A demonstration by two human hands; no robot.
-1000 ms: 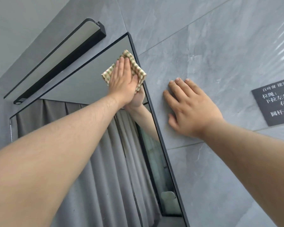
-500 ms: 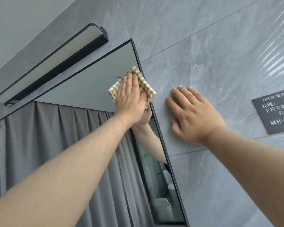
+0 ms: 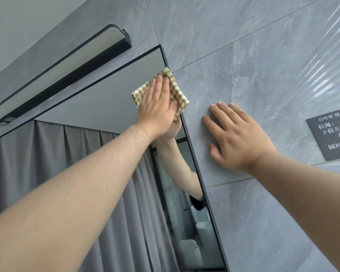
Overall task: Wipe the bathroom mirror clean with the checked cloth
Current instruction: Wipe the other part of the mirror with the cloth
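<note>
My left grip [image 3: 157, 108] lies flat, fingers straight and together, pressing the checked cloth [image 3: 178, 91] against the mirror [image 3: 106, 101] near its upper right corner, with the cloth's edge reaching the dark frame. My right grip [image 3: 238, 138] is spread wide and holds nothing, palm flat on the grey tiled wall [image 3: 243, 61] just beside the mirror. A black light bar [image 3: 67, 75] sits above the mirror.

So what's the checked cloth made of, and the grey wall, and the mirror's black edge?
Checked cloth: soft woven fabric, matte; its edges look floppy and textured. Grey wall: probably stone-look tile, smooth, slightly shiny; veins, thin joint lines and striped glare show. Mirror's black edge: maybe painted metal, matte, thin and straight; plastic is possible.
</note>
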